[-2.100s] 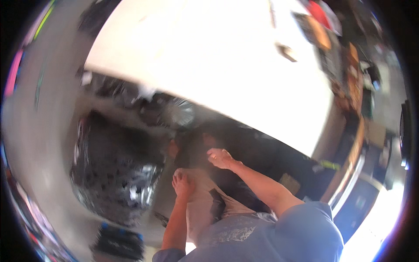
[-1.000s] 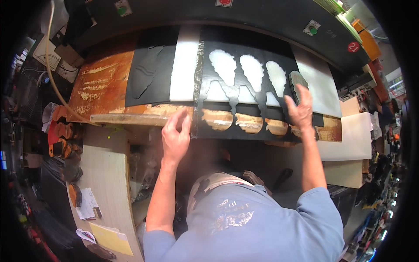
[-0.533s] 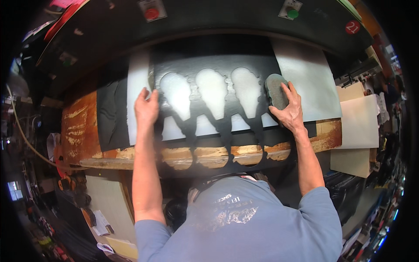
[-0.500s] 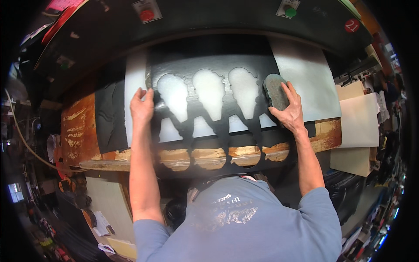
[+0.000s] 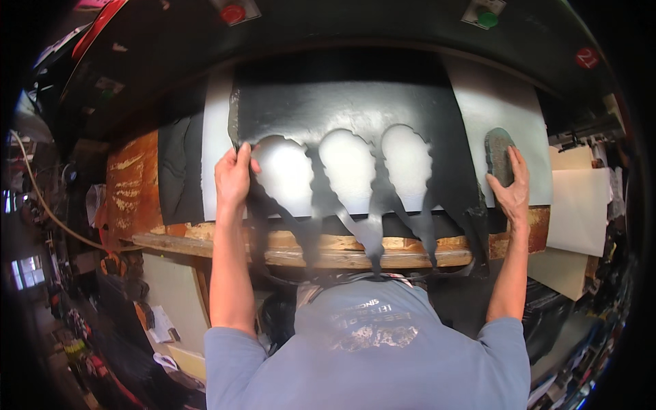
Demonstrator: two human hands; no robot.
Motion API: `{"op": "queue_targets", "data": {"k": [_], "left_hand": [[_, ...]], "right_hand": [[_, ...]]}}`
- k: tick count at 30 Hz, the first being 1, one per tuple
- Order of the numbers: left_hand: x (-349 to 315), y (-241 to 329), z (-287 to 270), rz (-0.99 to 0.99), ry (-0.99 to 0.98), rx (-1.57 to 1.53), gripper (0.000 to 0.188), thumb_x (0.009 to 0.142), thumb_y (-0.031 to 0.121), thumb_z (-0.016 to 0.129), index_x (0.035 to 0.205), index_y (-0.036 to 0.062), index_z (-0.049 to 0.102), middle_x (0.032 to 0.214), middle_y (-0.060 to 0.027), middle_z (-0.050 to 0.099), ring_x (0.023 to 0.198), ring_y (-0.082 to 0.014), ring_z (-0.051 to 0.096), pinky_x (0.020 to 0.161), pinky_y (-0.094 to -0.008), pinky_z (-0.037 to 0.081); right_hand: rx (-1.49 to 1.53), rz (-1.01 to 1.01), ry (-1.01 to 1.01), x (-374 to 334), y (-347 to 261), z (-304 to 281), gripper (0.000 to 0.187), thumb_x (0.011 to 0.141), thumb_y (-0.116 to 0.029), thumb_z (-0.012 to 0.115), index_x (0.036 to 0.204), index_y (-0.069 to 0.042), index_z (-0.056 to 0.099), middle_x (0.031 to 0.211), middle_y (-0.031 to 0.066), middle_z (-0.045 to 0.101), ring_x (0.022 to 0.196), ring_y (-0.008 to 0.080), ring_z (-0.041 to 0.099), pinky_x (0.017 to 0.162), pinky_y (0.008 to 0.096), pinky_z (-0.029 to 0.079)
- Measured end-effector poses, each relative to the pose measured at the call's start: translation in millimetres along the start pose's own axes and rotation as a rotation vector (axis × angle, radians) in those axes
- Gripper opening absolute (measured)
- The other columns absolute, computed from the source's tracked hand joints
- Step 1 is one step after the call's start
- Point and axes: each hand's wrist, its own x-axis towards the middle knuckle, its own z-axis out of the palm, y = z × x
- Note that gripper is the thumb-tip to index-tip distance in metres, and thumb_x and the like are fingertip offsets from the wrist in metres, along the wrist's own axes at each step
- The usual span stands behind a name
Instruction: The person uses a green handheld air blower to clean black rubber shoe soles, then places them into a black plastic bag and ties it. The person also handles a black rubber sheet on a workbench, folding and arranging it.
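Note:
A thin, smooth black sheet [image 5: 335,92], perhaps leather or a synthetic, lies over a white board [image 5: 526,113] on the bench. Rounded, wavy-edged holes are cut through its near part, with strips sagging over the bench's front edge. My left hand [image 5: 234,179] pinches the sheet's left edge beside the leftmost hole. To the right of the sheet, my right hand [image 5: 512,195] grips an oblong, grey-brown cutting die [image 5: 501,150] by its near end, thumb on one side and fingers on the other. The die is on or just above the white board; the exact contact cannot be told.
Across the far side runs a dark machine beam [image 5: 362,31] with a red button [image 5: 232,14] and a green button [image 5: 488,19]. A wooden edge [image 5: 184,244] borders the bench. Dark folded material [image 5: 179,164] lies left; pale boards [image 5: 577,205] stand right.
My right hand has carried the die rightward, off the black sheet to over the white board. My left hand has closed on the sheet's left edge, and the sheet's near strips have shifted.

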Motion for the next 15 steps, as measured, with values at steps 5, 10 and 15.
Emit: {"op": "queue_targets", "data": {"k": [5, 10, 15], "left_hand": [[-82.7, 2.7, 7.8, 0.133, 0.067, 0.037, 0.029, 0.108, 0.024, 0.057, 0.092, 0.0021, 0.068, 0.068, 0.0008, 0.063, 0.060, -0.0063, 0.050, 0.058, -0.0250, 0.040], [-150.3, 5.2, 34.9, 0.449, -0.028, 0.214, 0.020, 0.099, 0.009, 0.067, 0.082, 0.0002, 0.060, 0.064, -0.0113, 0.060, 0.055, -0.0228, 0.057, 0.053, -0.0367, 0.046], [-187.9, 10.6, 52.7, 0.906, -0.181, 0.288, 0.021, 0.086, 0.004, 0.075, 0.077, 0.0051, 0.056, 0.064, -0.0122, 0.053, 0.055, -0.0316, 0.056, 0.054, -0.0421, 0.049]], "right_hand": [[0.247, 0.037, -0.013, 8.0, -89.6, 6.9, 0.059, 0.091, -0.032, 0.077, 0.138, 0.000, 0.063, 0.139, 0.0240, 0.063, 0.132, 0.0354, 0.058, 0.114, 0.0441, 0.043], [0.678, -0.226, -0.465, -6.1, -263.2, 45.2, 0.081, 0.084, -0.049, 0.082, 0.135, 0.010, 0.061, 0.130, 0.0293, 0.067, 0.122, 0.0371, 0.066, 0.106, 0.0430, 0.051], [0.291, -0.574, -0.654, -23.7, -364.0, 79.2, 0.055, 0.086, -0.028, 0.074, 0.117, 0.014, 0.056, 0.102, 0.0352, 0.067, 0.096, 0.0500, 0.067, 0.086, 0.0526, 0.056]]}}
